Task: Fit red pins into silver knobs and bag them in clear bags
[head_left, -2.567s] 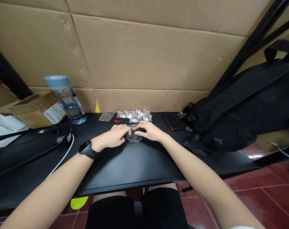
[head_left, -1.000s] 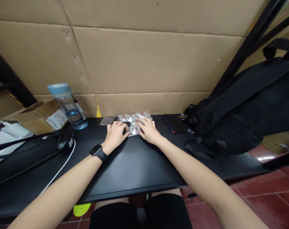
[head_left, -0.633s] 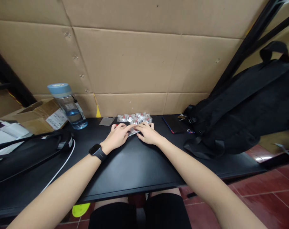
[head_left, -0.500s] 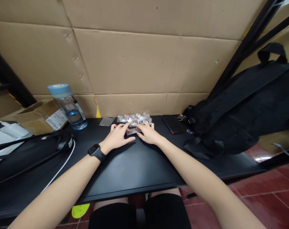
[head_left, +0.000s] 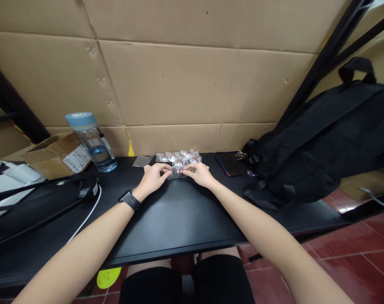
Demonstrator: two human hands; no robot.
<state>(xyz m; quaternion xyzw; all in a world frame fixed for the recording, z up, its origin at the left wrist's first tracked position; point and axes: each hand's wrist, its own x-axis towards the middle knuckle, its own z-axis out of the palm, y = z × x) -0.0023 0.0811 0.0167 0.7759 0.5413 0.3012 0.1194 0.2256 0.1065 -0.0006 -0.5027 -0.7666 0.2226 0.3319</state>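
Observation:
Between my hands is a small clear plastic bag (head_left: 178,172) with something red inside. My left hand (head_left: 154,176), a black watch (head_left: 129,200) on its wrist, pinches the bag's left edge between thumb and fingers. At the opposite edge my right hand (head_left: 201,174) pinches it the same way. Just behind lies a group of similar clear bags (head_left: 186,156), each holding a small silvery and red item whose kind I cannot make out. A flat clear bag (head_left: 142,161) rests to the left of that group.
On the left stand a blue-lidded water bottle (head_left: 97,145), an opened cardboard box (head_left: 57,154) and a black bag (head_left: 52,198) with a white cable (head_left: 87,213). A dark flat notebook-like item (head_left: 228,164) and a black backpack (head_left: 331,139) are on the right. Cardboard (head_left: 166,84) walls the back.
My fingers, spread over the small bag before, have closed into pinches at its two sides. The bag's red part now shows between my hands.

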